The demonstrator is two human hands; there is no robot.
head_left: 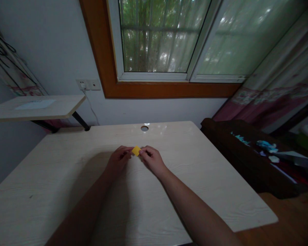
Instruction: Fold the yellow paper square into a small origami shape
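A small yellow square piece [136, 150], perhaps folded paper, sits between both hands just above the pale wooden table [66, 177]. My left hand [118, 160] pinches its left edge with curled fingers. My right hand [152, 160] pinches its right edge, fingers curled too. Both forearms reach in from the bottom of the view.
A round cable hole [144, 128] lies at the table's far edge. A side shelf [38, 106] with a sheet on it stands at the left under a wall socket [88, 84]. A dark bench [251, 153] with scattered items is at the right, below a window and curtain.
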